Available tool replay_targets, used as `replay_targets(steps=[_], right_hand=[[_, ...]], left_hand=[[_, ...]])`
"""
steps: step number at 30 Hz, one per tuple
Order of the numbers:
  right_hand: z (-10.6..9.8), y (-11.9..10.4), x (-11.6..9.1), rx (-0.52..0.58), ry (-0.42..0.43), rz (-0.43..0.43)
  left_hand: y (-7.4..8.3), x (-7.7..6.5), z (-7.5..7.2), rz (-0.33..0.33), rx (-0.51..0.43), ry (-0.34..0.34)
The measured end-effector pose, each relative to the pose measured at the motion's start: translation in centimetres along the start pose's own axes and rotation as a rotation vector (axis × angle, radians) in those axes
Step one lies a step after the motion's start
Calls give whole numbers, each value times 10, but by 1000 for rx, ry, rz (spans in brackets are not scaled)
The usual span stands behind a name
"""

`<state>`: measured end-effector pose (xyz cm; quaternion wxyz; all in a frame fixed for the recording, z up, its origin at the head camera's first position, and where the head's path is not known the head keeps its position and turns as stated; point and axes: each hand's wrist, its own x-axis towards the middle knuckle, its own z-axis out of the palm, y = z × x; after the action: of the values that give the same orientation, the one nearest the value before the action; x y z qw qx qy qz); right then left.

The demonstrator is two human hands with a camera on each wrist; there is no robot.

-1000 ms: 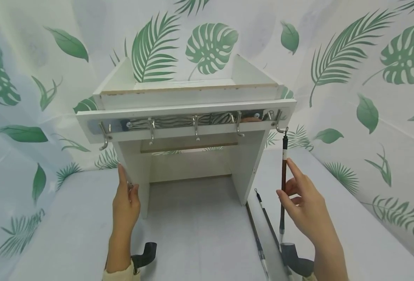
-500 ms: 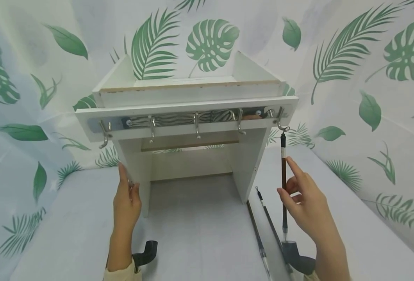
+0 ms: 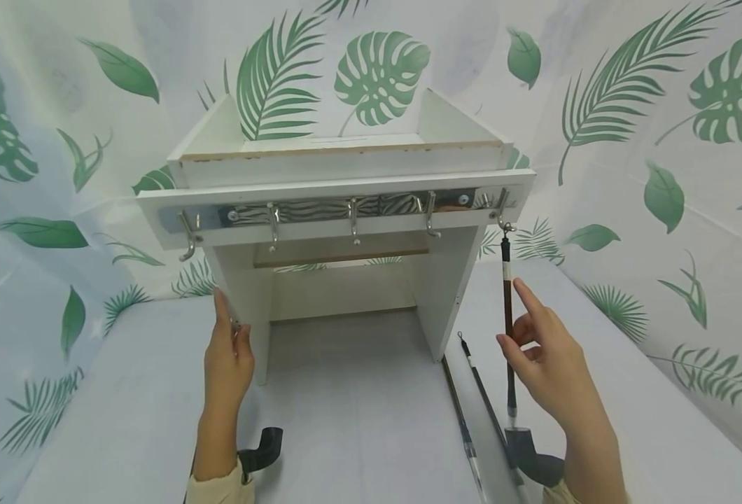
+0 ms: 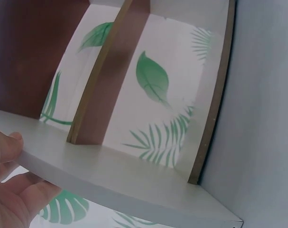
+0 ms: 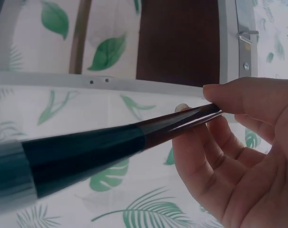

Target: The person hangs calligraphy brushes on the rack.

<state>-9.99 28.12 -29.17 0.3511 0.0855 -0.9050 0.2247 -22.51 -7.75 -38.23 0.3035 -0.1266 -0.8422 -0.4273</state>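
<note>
A white wooden rack (image 3: 346, 162) stands upright, with a row of metal hooks along its front board. My left hand (image 3: 227, 364) grips the edge of its left side panel (image 4: 120, 183), thumb on one face and fingers on the other. My right hand (image 3: 550, 360) pinches a calligraphy brush (image 3: 507, 297) by its dark brown handle, between thumb and fingers. The brush hangs nearly vertical, tip down, and its cord loop is at the tip of the rightmost hook (image 3: 502, 206). Close up in the right wrist view is the dark ferrule (image 5: 87, 154) of this brush.
Two more brushes lie on the white tabletop (image 3: 346, 434): one brush (image 3: 457, 406) by the rack's right panel, another brush (image 3: 481, 388) beside it. Black wrist mounts stick out at the left wrist (image 3: 264, 448) and right wrist (image 3: 528, 455). Leaf-patterned cloth surrounds the table.
The brush's top and loop have shifted slightly left, the loop now overlapping the rightmost hook's tip. Both hands keep their grips and have barely moved.
</note>
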Motion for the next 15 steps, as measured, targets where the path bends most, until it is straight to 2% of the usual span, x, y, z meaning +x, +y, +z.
replay_targets(steps=[8,15], right_hand=[[1,1,0,-18,-20,25],[3,3,2,-24,-24,6]], left_hand=[[0,0,0,2,0,1],[0,0,0,10,11,10]])
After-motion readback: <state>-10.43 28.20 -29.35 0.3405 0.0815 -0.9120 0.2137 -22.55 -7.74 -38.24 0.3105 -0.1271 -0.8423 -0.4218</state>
